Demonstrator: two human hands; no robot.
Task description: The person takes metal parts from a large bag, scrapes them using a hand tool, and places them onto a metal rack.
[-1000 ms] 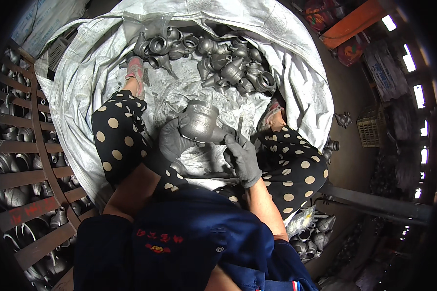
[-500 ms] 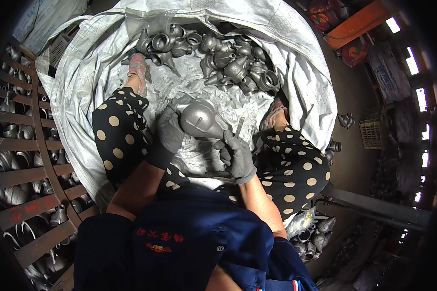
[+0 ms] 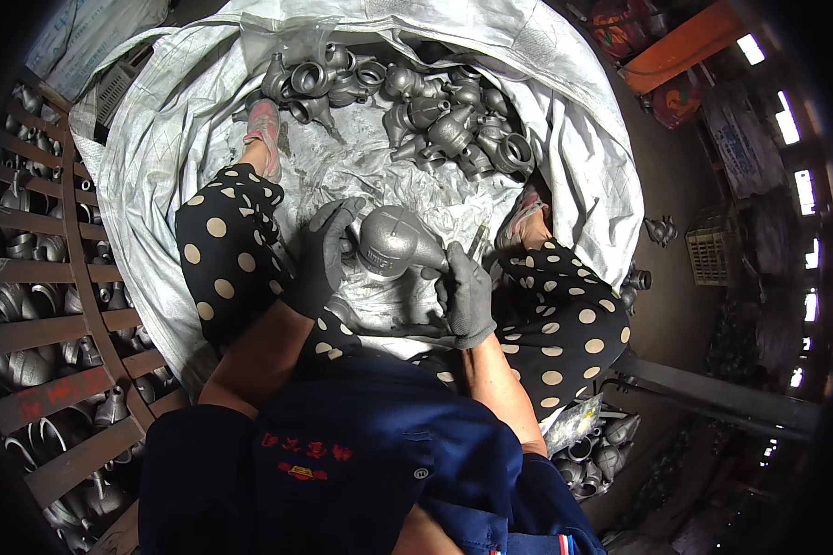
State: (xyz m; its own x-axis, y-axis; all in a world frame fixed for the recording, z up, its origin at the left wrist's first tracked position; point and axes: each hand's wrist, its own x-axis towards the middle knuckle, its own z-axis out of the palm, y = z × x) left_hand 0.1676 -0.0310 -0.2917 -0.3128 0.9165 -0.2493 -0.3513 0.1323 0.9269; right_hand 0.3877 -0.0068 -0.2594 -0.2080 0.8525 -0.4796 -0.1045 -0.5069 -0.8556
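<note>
A grey metal casting (image 3: 391,239), round-bodied with a narrow neck, is held over the white sheet between my legs. My right hand (image 3: 470,296), in a dark grey glove, grips the casting by its neck. A thin flat tool (image 3: 478,240) sticks up from the same hand; its kind is too small to tell. My left hand (image 3: 326,259), gloved alike, stands beside the round body with its fingers apart and raised, and seems to hold nothing.
Several similar castings (image 3: 449,125) lie heaped on the white woven sack (image 3: 592,185) beyond my feet. A rusty metal rack (image 3: 83,277) full of castings stands at left. On the right are a plastic crate (image 3: 711,248) and a metal bar (image 3: 713,388).
The casting has turned, so its round body now shows another side. My left hand has come off it, fingers opening. My right hand has shifted slightly right with the neck.
</note>
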